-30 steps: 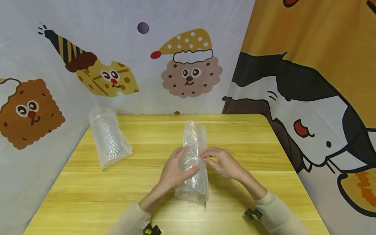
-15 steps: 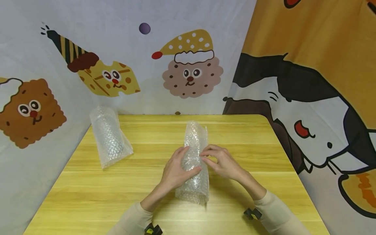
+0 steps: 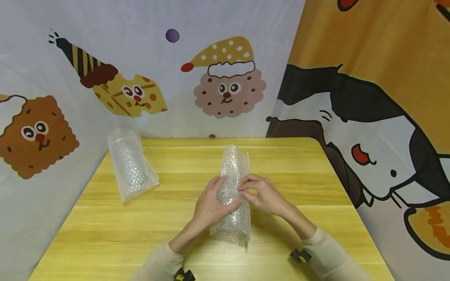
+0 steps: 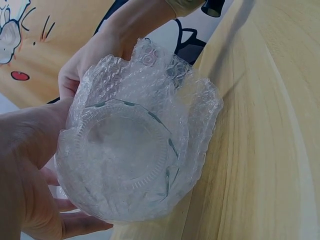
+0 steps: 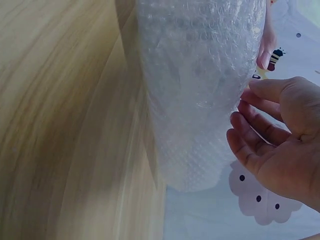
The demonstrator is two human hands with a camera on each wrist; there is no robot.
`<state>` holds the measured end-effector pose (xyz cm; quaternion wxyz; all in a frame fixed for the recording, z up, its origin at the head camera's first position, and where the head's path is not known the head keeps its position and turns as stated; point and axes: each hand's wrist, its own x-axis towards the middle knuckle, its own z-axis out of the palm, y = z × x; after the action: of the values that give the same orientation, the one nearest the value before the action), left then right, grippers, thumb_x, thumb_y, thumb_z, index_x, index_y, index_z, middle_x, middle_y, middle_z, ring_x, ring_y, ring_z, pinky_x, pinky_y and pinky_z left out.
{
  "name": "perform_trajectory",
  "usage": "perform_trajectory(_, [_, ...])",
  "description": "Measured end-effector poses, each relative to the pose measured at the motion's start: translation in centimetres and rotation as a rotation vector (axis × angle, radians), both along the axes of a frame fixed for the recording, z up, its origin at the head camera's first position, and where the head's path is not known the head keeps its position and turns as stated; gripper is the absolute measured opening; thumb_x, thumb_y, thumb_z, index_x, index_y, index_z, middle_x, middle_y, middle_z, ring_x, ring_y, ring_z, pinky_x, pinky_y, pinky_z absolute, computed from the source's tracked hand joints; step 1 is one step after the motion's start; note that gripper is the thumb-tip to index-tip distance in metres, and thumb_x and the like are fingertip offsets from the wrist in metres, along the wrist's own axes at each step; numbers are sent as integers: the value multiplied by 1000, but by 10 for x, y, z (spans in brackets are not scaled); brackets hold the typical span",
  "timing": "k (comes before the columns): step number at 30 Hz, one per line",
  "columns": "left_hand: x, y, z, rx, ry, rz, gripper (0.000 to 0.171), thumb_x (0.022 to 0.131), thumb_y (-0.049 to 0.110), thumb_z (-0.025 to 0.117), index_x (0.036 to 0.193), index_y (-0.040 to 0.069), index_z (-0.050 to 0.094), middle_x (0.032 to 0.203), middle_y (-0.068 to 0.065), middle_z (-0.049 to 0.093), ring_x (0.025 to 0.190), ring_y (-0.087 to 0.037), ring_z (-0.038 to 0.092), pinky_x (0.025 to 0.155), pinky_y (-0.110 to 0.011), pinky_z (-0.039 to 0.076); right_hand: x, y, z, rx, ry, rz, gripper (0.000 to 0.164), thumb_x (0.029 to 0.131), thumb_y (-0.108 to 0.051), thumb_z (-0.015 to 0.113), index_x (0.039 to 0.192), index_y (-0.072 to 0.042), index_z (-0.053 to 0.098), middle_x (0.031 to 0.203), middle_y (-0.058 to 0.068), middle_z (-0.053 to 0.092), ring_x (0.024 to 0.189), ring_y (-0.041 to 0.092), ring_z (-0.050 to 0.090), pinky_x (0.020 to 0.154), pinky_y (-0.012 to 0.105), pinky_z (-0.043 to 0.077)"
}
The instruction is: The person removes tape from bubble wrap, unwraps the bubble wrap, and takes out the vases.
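A roll of clear bubble wrap (image 3: 232,218) lies lengthwise on the table. Through its near end, the left wrist view shows a round clear glass base (image 4: 125,145) with a ridged rim, inside the wrap. My left hand (image 3: 211,203) holds the roll from its left side, thumb across the top and fingers around the far side. My right hand (image 3: 265,195) is at the roll's right side, thumb and fingertips pinching at the wrap's surface. In the right wrist view, the fingers (image 5: 245,132) curl at the wrap; what lies between the tips is mostly hidden.
A second bubble-wrapped bundle (image 3: 130,164) lies at the table's back left corner. The wooden table (image 3: 299,168) meets a cloth backdrop (image 3: 158,128) with cartoon prints behind it and at both sides. Small dark devices (image 3: 300,256) sit at both wrists.
My right thumb and fingertips have shifted slightly left over the wrap. The left hand keeps its hold, and the second bundle has not moved.
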<state>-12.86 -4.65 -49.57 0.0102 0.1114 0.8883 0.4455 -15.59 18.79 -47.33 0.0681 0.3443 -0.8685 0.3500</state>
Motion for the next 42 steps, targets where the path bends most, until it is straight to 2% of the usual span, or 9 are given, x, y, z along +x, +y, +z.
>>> perform_trajectory(9, [-1,0,-1,-5,14,-5,101,89,66,86,171,19,49,179,-16,46,152,-56,56,114,-87,50,0,-1,3,9,-77,-15,6,104,-8,81,100,-13,84,113,-2,79,108,18,77,98,47,70])
perform_trajectory(21, [1,0,0,-7,2,6,100,89,63,87,170,21,50,179,-15,46,153,-55,55,116,-86,49,1,-1,4,25,-97,-9,11,104,-9,81,97,-17,78,106,-4,79,102,14,76,95,50,69])
perform_trajectory(27, [0,0,0,7,8,4,102,88,66,87,171,19,49,178,-16,47,152,-56,56,115,-87,48,0,1,4,36,-81,-9,5,103,-10,82,103,-14,79,105,-4,80,101,14,77,94,50,70])
perform_trajectory(34, [0,-1,-2,1,4,5,100,90,67,85,171,20,49,179,-15,47,154,-54,55,117,-86,48,0,2,6,88,-49,-41,7,105,-17,82,110,-13,82,117,1,84,118,24,77,115,57,62])
perform_trajectory(42, [1,-1,0,9,-2,2,100,90,67,85,171,21,49,179,-16,46,154,-55,54,117,-87,47,0,4,8,139,-25,-40,11,106,-19,80,111,-11,85,115,2,83,114,21,76,109,51,66])
